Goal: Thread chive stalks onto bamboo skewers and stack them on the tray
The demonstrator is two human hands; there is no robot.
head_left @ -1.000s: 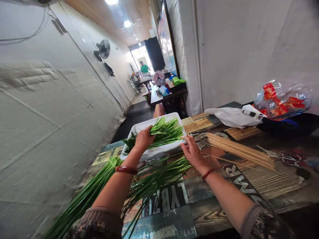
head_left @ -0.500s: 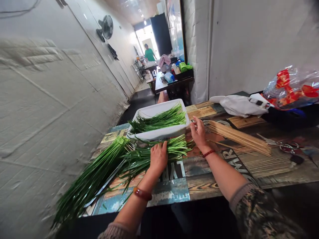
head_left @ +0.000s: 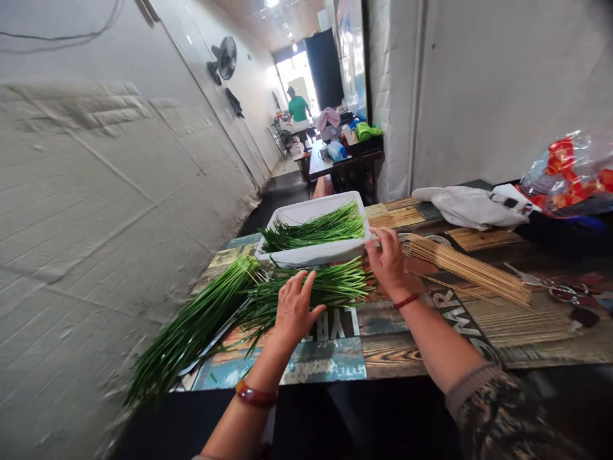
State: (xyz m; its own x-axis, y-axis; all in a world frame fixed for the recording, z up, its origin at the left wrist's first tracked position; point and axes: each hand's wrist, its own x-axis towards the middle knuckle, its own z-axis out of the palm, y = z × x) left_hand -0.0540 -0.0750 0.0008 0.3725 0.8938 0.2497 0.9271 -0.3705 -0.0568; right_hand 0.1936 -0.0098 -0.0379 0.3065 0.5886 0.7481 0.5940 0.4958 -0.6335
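Note:
A loose pile of green chives (head_left: 338, 283) lies on the wood-patterned table. Just over its near side is my left hand (head_left: 295, 308), fingers spread and thumb out, gripping nothing. My right hand (head_left: 387, 260) hovers by the right end of the white tub (head_left: 316, 253), its fingers curved and apart with nothing seen in them. More chives (head_left: 318, 229) lie inside the tub. A larger bunch of chives (head_left: 198, 326) rests at the left, leaves hanging past the table edge. Thin wooden skewers (head_left: 472, 271) lie to the right of my right hand.
Scissors (head_left: 560, 287) lie at the right of the table (head_left: 407, 351). Behind them are a white cap (head_left: 479, 207) and a clear plastic bag with red print (head_left: 560, 169). A white brick-patterned wall (head_left: 96, 211) runs along the left. A person in green (head_left: 298, 108) stands far back.
My left hand has come up off the chive pile, its fingers opening. My right hand stays by the tub's corner. The whole view has shifted slightly.

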